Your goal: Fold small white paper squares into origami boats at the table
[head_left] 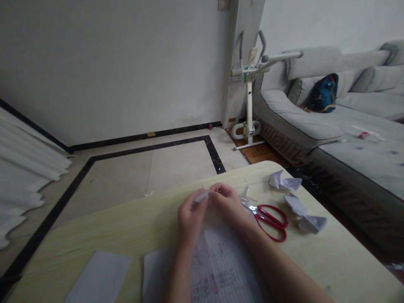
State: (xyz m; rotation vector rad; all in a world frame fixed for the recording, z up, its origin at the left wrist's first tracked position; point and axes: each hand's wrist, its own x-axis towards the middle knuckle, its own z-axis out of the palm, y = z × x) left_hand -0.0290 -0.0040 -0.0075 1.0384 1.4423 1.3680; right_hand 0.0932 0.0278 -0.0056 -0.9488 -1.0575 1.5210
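A small piece of white paper [201, 196] is held between my two hands, just above the far part of the table. My left hand [190, 213] is closed on its left side, thumb toward the middle. Against its right end, the fingers of my right hand [227, 202] are pinched together. Both wrists pass over a lined sheet with handwriting [217, 265]. Beside my right wrist lie scissors with red handles [272, 221]. Thin paper scraps [247, 194] are scattered just beyond the scissor blades.
Several folded paper pieces [312, 224] lie along the right side of the pale wooden table [126, 227]. A blank sheet [99, 277] rests at the front left. Past the table stand a white exercise machine [249, 97] and a grey sofa [366, 122] with a blue bag [325, 93].
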